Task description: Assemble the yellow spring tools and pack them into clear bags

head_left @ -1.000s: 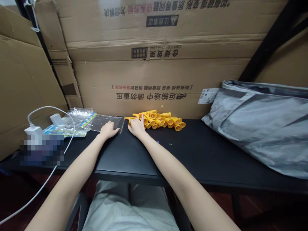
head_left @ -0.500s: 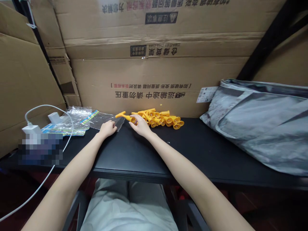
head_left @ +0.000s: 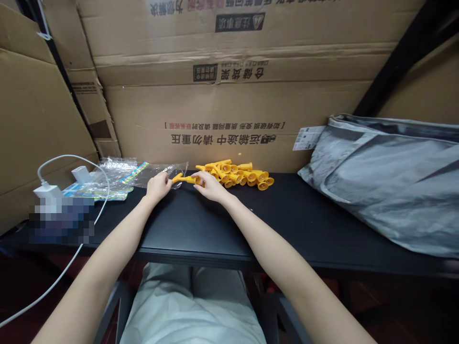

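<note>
My right hand pinches the cup-shaped end of a yellow plastic piece. Its forked end points left and reaches my left hand. The fingers of my left hand are closed on a clear plastic bag, whose right part stands raised behind the forked end. Whether that end is inside the bag or only in front of it I cannot tell. Just beyond my right hand lies a pile of similar yellow pieces, several of them with their round cups facing me.
At the left are clear packets with printed cards, white chargers and a white cable. A grey fabric bag fills the right side. Cardboard stands along the back of the black table.
The forked end of the yellow piece has come down against my left hand. My left hand has shifted slightly right and up, and the clear bag's right part has lifted.
</note>
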Demonstrator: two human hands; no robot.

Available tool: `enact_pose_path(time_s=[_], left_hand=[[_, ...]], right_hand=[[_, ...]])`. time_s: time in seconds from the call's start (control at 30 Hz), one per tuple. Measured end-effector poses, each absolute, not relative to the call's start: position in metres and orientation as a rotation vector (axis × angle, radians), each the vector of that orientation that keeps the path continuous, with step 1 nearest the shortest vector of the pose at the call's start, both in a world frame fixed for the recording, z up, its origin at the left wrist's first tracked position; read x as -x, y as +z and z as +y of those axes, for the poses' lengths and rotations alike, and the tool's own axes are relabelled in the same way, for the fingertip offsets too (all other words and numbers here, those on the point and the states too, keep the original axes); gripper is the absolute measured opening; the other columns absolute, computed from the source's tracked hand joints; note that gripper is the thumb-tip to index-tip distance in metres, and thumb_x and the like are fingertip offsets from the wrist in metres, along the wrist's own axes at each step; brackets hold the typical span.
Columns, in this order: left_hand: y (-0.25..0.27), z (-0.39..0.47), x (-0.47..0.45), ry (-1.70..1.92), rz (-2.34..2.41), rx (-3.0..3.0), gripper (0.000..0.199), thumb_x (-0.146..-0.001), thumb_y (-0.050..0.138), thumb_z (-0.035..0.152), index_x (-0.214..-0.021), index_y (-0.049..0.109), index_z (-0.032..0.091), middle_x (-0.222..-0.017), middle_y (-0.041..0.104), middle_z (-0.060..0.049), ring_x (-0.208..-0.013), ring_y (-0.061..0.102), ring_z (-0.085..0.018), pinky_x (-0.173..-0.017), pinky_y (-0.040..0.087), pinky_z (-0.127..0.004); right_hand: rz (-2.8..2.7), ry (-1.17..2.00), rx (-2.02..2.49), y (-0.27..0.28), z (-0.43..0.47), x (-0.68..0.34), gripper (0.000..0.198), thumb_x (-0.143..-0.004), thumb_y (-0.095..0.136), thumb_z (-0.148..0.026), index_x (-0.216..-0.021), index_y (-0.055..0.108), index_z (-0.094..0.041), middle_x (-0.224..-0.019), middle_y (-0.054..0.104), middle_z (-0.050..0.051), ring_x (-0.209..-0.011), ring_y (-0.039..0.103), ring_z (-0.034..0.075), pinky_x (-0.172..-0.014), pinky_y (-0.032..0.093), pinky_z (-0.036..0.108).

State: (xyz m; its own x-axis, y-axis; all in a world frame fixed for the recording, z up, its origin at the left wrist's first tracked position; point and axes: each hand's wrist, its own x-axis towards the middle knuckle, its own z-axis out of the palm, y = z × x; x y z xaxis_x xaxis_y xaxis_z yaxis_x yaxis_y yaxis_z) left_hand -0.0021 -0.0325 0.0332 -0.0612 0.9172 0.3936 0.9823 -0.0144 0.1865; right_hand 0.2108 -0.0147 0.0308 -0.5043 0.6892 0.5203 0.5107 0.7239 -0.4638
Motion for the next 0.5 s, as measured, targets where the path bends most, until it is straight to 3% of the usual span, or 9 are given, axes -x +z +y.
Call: enact_pose_path(time_s=[0.5], left_hand=[[0.024,-0.033,-0.011,-0.689,-1.651,2.478,0.014,-0.081,0.045,0.021,-0.078,0.058,0.019,-0.094,0.064,-0.006,-0.082,0.059,-0.016,-0.077,0.045,-0.027]], right_hand=[[-2.175,0.561,0.894,0.014,-0.016,-0.194,0.033,-0.077,0.059,-0.012,-0.110,0.059,-0.015,-0.093,0.061,0.004,-0.068,0.052,0.011,-0.073,0.048,0.029]])
